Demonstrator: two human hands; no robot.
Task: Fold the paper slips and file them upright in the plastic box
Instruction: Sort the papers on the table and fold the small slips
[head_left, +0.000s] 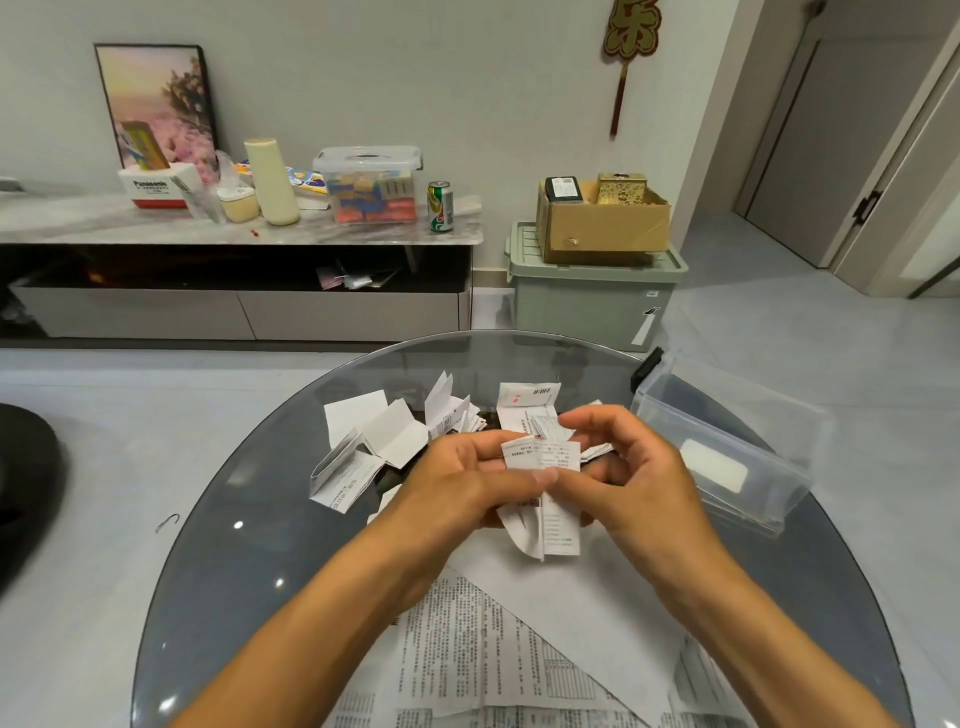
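Round table of dark glass (249, 545), seen from above, bearing all task items. Near its front edge lies a large printed sheet (467, 665), partly folded so that a blank triangular flap covers its right part. At the table's right rim rests the clear plastic box (727, 441), open and tilted, with a black latch at its far corner; one white slip lies inside it, flat against the wall. Across the far half of the table is a loose heap of folded paper slips (395, 441), some standing in creased zigzags, some lying flat. Above the table's centre, the left hand (457, 483) and the right hand (639, 467) meet, thumbs touching, both pinching one narrow printed slip (545, 457) between thumb and curled fingers; its upper part is folded over toward the viewer, its lower part hangs down below the thumbs. The held slip is clear of the box and just beside the heap. Beyond the table: a low sideboard (234, 228) with assorted containers, and a green lidded bin (587, 306) carrying a cardboard carton (602, 223).
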